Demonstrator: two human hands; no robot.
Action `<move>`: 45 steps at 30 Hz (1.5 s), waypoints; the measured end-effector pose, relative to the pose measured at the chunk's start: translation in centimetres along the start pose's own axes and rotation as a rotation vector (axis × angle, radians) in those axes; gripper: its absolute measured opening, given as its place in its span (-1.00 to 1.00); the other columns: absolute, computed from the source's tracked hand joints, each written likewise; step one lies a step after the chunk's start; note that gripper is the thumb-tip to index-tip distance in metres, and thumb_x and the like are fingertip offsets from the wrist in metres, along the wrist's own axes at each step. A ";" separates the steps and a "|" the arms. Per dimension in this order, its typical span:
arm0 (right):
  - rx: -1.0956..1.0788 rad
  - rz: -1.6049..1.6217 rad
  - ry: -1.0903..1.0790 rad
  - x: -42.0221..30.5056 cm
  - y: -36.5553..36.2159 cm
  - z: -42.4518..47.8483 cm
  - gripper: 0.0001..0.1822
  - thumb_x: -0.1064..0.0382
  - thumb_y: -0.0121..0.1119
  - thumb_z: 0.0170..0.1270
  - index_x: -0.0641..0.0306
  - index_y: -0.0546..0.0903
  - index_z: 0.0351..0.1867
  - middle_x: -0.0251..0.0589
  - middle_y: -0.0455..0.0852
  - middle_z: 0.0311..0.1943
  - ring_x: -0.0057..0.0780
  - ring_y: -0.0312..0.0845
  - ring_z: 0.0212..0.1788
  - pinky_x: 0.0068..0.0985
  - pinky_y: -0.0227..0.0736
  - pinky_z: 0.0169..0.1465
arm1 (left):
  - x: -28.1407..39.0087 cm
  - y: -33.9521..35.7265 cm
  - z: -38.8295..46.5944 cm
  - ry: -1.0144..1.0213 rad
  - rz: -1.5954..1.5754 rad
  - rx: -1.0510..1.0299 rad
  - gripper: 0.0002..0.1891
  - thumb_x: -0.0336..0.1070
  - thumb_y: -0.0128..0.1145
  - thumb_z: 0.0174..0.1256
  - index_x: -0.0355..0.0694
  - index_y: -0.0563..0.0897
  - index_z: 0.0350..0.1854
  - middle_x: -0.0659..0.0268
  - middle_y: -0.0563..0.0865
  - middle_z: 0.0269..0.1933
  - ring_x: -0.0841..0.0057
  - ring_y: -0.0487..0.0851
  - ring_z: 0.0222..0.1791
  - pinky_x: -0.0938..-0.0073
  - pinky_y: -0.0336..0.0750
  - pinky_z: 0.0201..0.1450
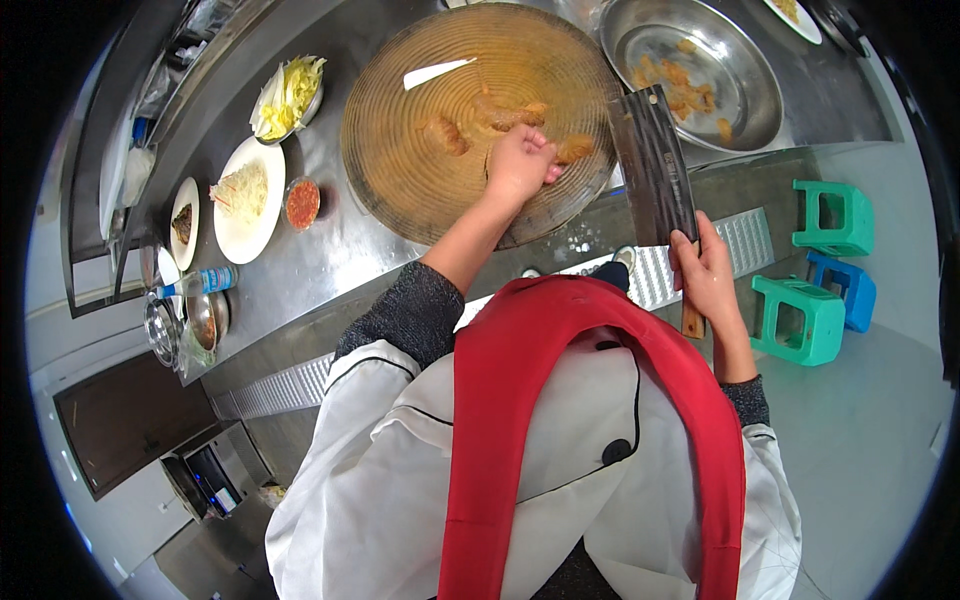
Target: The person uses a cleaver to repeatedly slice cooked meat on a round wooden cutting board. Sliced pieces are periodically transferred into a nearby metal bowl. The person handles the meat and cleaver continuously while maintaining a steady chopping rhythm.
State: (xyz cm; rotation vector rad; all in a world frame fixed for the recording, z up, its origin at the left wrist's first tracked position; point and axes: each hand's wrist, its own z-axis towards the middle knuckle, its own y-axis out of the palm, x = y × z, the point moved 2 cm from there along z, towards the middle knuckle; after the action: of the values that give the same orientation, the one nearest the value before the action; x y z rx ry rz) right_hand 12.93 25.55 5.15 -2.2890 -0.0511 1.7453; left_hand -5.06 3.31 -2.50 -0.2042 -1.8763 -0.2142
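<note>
My right hand grips the wooden handle of a broad cleaver, its dark blade beside the right edge of a round wooden chopping block. Over the block, my left hand has its fingers curled close to a brown piece of food; whether it pinches anything is hidden. Two more brown, glossy pieces, perhaps meat, lie on the block: one just beyond my left hand, another to its left. A white wedge-shaped piece lies near the far side.
Right of the block, a steel basin holds more brown pieces. Along the steel counter at left stand a bowl of yellow-green leaves, a plate of white shreds, a bowl of red sauce and a bottle. Plastic stools stand at right.
</note>
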 end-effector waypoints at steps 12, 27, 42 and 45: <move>-0.220 -0.286 -0.111 -0.6 3.3 0.2 -0.86 0.28 0.06 0.45 0.28 0.49 -0.08 -0.40 0.44 -0.69 -0.65 0.37 -0.73 -0.58 0.26 -0.64 | 0.7 -3.0 -5.2 0.220 0.888 0.176 -0.80 -0.17 0.27 0.20 -0.18 0.63 -0.32 0.24 0.68 -0.46 0.19 0.68 -0.40 0.18 0.52 -0.33; -0.228 -0.439 -0.078 -1.4 4.3 0.4 -0.83 0.29 0.09 0.40 0.36 0.45 -0.15 -0.06 0.51 -0.66 -0.21 0.46 -0.62 -0.30 0.32 -0.50 | 0.5 -1.9 -4.2 0.344 0.869 0.178 -0.82 -0.22 0.31 0.14 -0.19 0.60 -0.39 0.27 0.65 -0.41 0.27 0.66 -0.36 0.24 0.52 -0.28; -0.260 -0.718 -0.134 -3.3 4.3 -0.4 -0.78 0.27 0.06 0.36 0.40 0.37 -0.16 0.28 0.61 -0.48 0.33 0.53 -0.32 0.09 0.37 -0.21 | 0.4 -1.8 -4.0 0.326 0.884 0.203 -0.81 -0.20 0.31 0.14 -0.19 0.61 -0.39 0.28 0.67 -0.43 0.27 0.68 -0.36 0.24 0.53 -0.28; -0.270 -0.748 -0.172 -3.4 5.1 0.2 -0.80 0.29 0.04 0.35 0.40 0.37 -0.17 0.30 0.62 -0.46 0.32 0.54 -0.31 0.11 0.38 -0.19 | 0.2 -1.7 -4.0 0.331 0.913 0.207 -0.81 -0.19 0.31 0.14 -0.18 0.62 -0.37 0.30 0.66 -0.44 0.29 0.67 -0.37 0.26 0.53 -0.28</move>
State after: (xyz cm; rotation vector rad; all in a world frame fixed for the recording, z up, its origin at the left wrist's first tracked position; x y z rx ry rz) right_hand 11.19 20.07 7.13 -1.8790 -1.0778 1.5599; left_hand -1.91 0.67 -1.16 -0.7981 -1.3086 0.5371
